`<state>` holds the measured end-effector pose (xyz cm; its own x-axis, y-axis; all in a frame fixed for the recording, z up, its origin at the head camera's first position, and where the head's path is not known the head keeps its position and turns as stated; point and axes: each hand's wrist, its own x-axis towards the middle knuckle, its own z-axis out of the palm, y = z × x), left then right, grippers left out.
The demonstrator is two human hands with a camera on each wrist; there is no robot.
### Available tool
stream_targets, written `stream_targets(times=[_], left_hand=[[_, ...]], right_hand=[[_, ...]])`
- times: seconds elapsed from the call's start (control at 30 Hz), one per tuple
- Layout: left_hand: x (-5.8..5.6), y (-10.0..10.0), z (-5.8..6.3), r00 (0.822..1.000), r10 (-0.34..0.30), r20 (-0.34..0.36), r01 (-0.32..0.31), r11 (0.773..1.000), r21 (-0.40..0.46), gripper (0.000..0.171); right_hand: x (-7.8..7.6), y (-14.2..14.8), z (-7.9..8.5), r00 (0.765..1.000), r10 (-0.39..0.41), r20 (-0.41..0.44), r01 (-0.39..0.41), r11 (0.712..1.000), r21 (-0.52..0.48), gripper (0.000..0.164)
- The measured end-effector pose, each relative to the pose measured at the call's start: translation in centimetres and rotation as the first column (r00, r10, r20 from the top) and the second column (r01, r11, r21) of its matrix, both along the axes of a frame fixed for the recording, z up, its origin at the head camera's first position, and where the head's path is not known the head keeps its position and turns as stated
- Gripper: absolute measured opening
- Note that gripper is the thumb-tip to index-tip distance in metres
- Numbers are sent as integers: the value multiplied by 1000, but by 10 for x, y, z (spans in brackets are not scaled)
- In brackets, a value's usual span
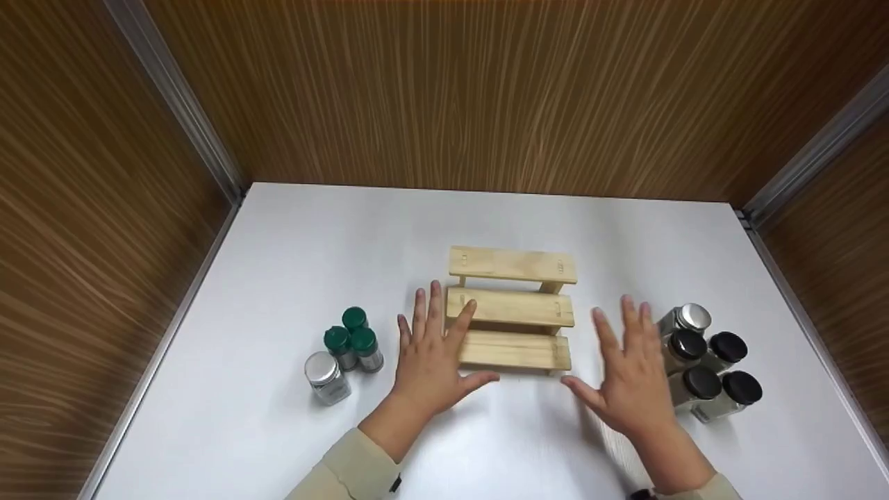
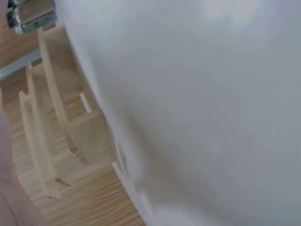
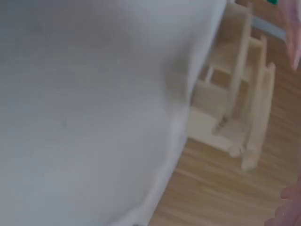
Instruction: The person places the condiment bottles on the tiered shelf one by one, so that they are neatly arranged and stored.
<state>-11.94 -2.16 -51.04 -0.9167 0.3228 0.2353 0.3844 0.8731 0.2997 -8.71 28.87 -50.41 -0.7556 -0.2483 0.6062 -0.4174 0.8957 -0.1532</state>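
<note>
A three-tier wooden rack (image 1: 514, 307) stands on the white table, its steps rising toward the back; both wrist views show it tilted. My left hand (image 1: 429, 364) is spread over the rack's left side, hiding part of its lower steps. Whether its fingers touch the wood I cannot tell. To the right of the rack, my right hand (image 1: 630, 378) is held with straight, spread fingers and nothing in it. It partly covers the edge of a group of glass jars with black lids (image 1: 703, 382), among which stands one silver-lidded jar (image 1: 694, 317).
Left of the rack are several small green-capped shaker bottles (image 1: 364, 342) and a silver-lidded jar (image 1: 323, 369). Wood-grain panels (image 1: 486, 97) enclose the white table (image 1: 333, 229) at the back and both sides. A small dark object (image 1: 642, 494) shows beside the right sleeve.
</note>
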Motion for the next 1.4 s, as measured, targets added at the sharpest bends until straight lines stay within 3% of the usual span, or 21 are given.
stream_targets(times=[0.13, 0.33, 0.57, 0.67, 0.77, 0.9, 0.97, 1.1, 1.17, 1.27, 1.4], left_hand=[[2, -1, -3, 997, 33, 68, -44, 986, 163, 107], [5, -4, -8, 976, 47, 211, -128, 912, 389, 103], [12, -10, -18, 946, 45, 320, -208, 841, 499, 86], [11, -13, -22, 927, 16, 374, -240, 793, 560, 76], [11, -16, -25, 901, -34, 432, -277, 723, 633, 68], [9, -21, -29, 882, -81, 464, -313, 636, 706, 62], [7, -22, -31, 879, -94, 468, -328, 593, 735, 58], [3, -26, -33, 875, -105, 473, -364, 500, 786, 52], [2, -28, -34, 873, -106, 475, -378, 468, 799, 51], [3, -30, -34, 869, -103, 484, -392, 454, 800, 49], [4, -32, -34, 867, -91, 489, -397, 466, 791, 47]], right_hand=[[10, 16, 7, 997, -58, -50, 52, 992, -112, 98], [24, 34, 15, 985, -139, -101, 108, 960, -258, 104], [39, 53, 17, 946, -227, -231, 131, 921, -366, 102], [45, 61, 17, 936, -271, -226, 160, 896, -414, 102], [51, 71, 14, 932, -307, -191, 186, 861, -473, 104], [61, 84, 7, 934, -340, -108, 227, 799, -556, 106], [64, 89, 4, 939, -343, -41, 248, 752, -611, 100], [70, 95, -2, 943, -311, 115, 292, 612, -735, 77], [72, 96, -6, 939, -291, 187, 323, 549, -771, 70], [76, 96, -11, 919, -281, 278, 386, 490, -782, 66], [77, 97, -12, 894, -279, 351, 445, 458, -770, 65]])
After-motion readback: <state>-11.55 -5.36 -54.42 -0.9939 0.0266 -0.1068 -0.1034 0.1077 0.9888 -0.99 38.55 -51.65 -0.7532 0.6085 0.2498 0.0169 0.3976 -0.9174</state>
